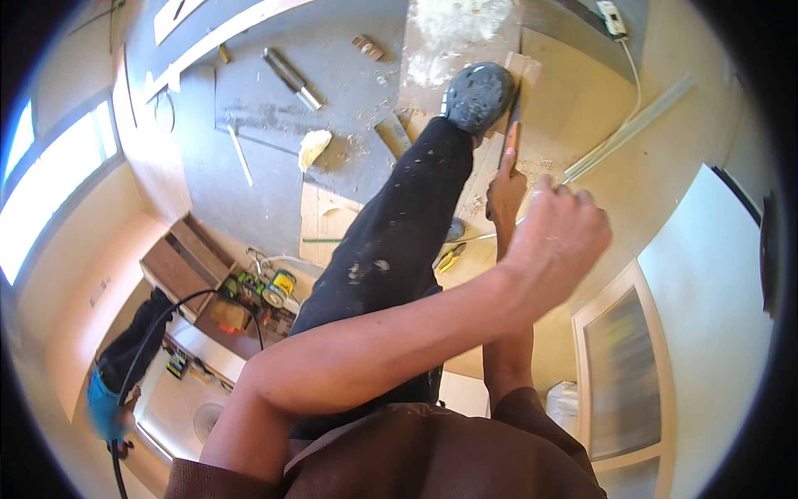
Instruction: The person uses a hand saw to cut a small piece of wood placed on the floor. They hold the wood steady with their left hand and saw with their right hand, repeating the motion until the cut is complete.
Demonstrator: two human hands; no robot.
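My right hand (505, 191) is closed on an orange-handled tool (509, 141), likely a saw, with a long dark blade lying along a narrow board (522, 66). My left hand (559, 229) is raised nearer the camera, right of my right hand and partly over that forearm, with fingers curled; whatever it holds, if anything, is hidden. My foot in a dark, speckled shoe (478, 96) presses on the boards beside the blade, and my black-trousered leg (378, 241) stretches toward it. Wood shavings lie near my right hand, and yellow-handled pliers (451, 259) are below it.
Metal tube (291, 77), scraps and pale strips (632, 125) lie about the work surface (249, 100). A power strip (612, 18) is at the upper right. Lower left are a wooden cabinet (183, 258), power tools (279, 287) and another person (112, 399). A framed panel (619, 366) stands right.
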